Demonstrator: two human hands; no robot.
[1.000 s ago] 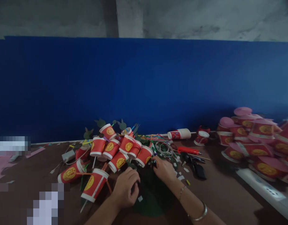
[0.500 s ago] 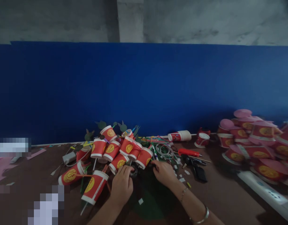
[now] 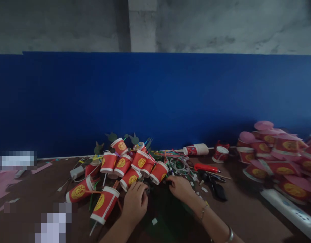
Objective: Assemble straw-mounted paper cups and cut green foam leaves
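Observation:
My left hand (image 3: 135, 202) is closed, its fingers curled at the front edge of a pile of red paper cups. A dark rounded thing (image 3: 148, 187) shows by its fingertips, too dim to name. To its right, my right hand (image 3: 180, 189) is also closed, thumb and fingers drawn together; what they hold, if anything, is hidden. Just beyond them lies a red paper cup (image 3: 159, 172) with a yellow emblem. Another red cup (image 3: 105, 205), with a white stick poking out below, rests left of my left hand. Dark green rabbit-shaped cutouts (image 3: 134, 139) stick up behind the pile.
Right of my hands are a coiled pale cable (image 3: 179, 164), a red-handled tool (image 3: 207, 167) and a black object (image 3: 217, 190). Pink-topped red cups (image 3: 284, 170) are heaped beside a white power strip (image 3: 288, 211). A blue wall panel (image 3: 155, 101) stands behind. Paper scraps (image 3: 154, 221) dot the table.
The whole view has shifted slightly, so everything sits a little lower and further right. Both hands stay in nearly the same place by the cups, still closed.

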